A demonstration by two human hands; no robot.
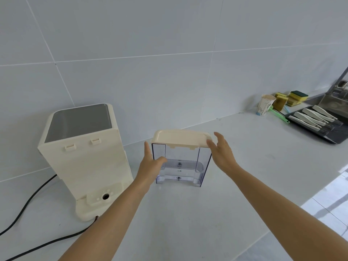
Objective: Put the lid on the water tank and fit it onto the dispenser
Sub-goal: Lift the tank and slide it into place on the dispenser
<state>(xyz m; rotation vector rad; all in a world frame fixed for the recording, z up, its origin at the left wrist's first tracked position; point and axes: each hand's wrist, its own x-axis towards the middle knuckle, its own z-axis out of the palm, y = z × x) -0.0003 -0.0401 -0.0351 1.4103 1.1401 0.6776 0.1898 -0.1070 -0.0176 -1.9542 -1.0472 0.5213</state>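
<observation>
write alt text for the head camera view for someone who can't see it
Two bare hands, left hand and right hand, flank a clear water tank with its cream lid on top, standing on a white counter. The cream dispenser stands to the left, tank dock empty.

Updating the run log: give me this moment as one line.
lid: on water tank | tank: on counter, right of dispenser, not docked | left hand: open, at tank side | right hand: open, at lid edge
</observation>
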